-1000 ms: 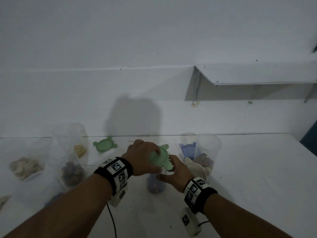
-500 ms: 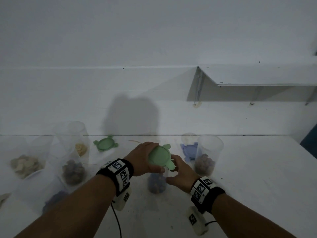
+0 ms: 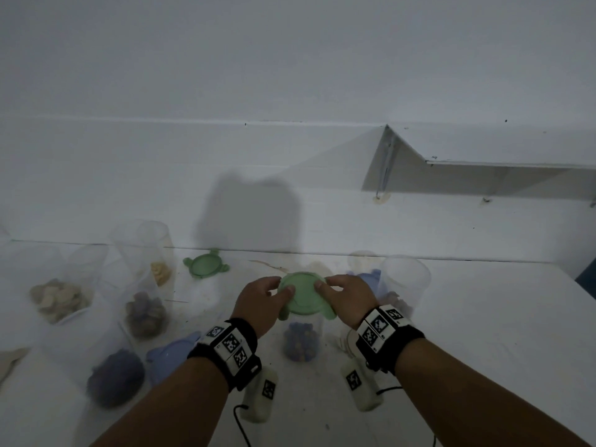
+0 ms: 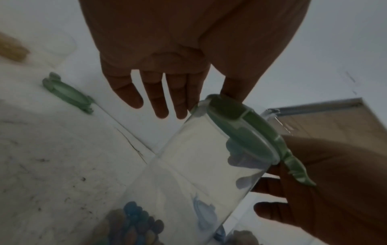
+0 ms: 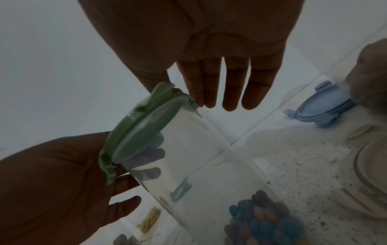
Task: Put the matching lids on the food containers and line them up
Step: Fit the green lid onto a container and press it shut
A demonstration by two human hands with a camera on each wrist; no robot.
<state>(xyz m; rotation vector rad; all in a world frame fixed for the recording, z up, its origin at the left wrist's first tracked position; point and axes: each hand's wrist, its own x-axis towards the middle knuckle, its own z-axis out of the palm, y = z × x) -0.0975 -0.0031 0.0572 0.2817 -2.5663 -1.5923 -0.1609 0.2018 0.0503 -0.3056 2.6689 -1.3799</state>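
A green lid [image 3: 301, 296] lies flat on a clear container [image 3: 301, 345] with coloured sweets in its bottom, at the table's middle. My left hand [image 3: 263, 301] is at the lid's left and my right hand [image 3: 346, 296] at its right. Both thumbs press on the lid's top. In the left wrist view the left hand's fingers [image 4: 163, 102] hang straight beside the lid [image 4: 240, 126], off the container [image 4: 199, 165]. The right wrist view shows the right hand's fingers [image 5: 226, 92] straight too, beside the lid [image 5: 134, 131]. The lid's tabs stick outward.
A second green lid [image 3: 206, 262] lies at the back left, one blue lid [image 3: 367, 279] behind my right hand, another [image 3: 171, 353] near my left wrist. Several open containers [image 3: 146, 314] with food stand at the left, one [image 3: 403, 282] at the right. A shelf [image 3: 509, 146] juts from the wall.
The green lid was held tilted above the container; now it lies flat on the rim. My hands have moved apart to its two sides, thumbs on top.
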